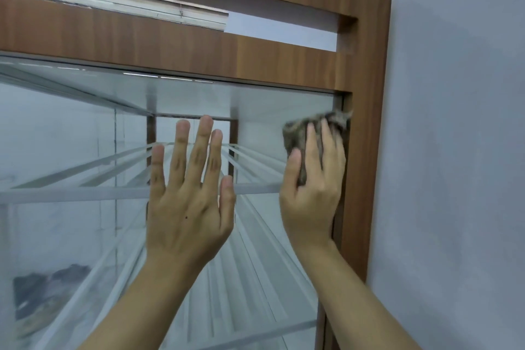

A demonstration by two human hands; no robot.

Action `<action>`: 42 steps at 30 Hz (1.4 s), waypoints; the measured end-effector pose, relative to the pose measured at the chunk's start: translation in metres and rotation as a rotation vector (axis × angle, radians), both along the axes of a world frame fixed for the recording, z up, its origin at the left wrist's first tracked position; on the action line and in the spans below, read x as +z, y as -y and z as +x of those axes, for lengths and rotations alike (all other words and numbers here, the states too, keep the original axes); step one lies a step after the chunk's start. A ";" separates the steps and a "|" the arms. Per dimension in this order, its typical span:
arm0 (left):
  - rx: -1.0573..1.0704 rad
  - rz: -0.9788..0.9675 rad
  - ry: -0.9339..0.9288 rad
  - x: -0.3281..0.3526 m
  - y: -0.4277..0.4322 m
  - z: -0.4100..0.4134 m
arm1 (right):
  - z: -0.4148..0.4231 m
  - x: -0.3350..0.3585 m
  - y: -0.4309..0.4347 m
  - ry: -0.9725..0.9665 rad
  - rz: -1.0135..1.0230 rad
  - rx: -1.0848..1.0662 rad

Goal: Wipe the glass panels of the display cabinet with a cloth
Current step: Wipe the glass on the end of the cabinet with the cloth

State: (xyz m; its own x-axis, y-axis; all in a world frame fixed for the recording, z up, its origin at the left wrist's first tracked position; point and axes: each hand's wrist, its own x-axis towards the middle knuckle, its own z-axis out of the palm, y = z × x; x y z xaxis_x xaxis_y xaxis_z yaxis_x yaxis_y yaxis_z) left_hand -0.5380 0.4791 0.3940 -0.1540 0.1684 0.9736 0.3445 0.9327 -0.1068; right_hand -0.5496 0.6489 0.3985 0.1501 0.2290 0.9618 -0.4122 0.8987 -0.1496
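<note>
Right hand [312,187] presses a mottled brown-grey cloth [295,133] to the clear glass panel [71,128]; left hand [187,202] lies flat beside it.

The right hand's fingers and thumb wrap the bunched cloth at the panel's upper right corner, where the cloth touches the brown wooden cabinet frame [366,156]. The left hand, just to the left, has straight, spread fingers, palm toward the glass. Behind the panel run pale glass shelves [99,193]. A grey-blue wall [454,150] stands right of the frame.
</note>
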 end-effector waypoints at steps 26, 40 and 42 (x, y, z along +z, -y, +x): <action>0.049 0.015 0.013 -0.075 0.016 0.003 | -0.001 -0.017 -0.002 -0.005 -0.056 0.010; 0.043 0.014 0.034 -0.075 0.016 0.003 | 0.004 -0.057 0.005 0.048 -0.097 0.043; 0.035 0.008 0.031 -0.075 0.016 0.003 | 0.003 -0.038 0.015 0.031 -0.105 0.046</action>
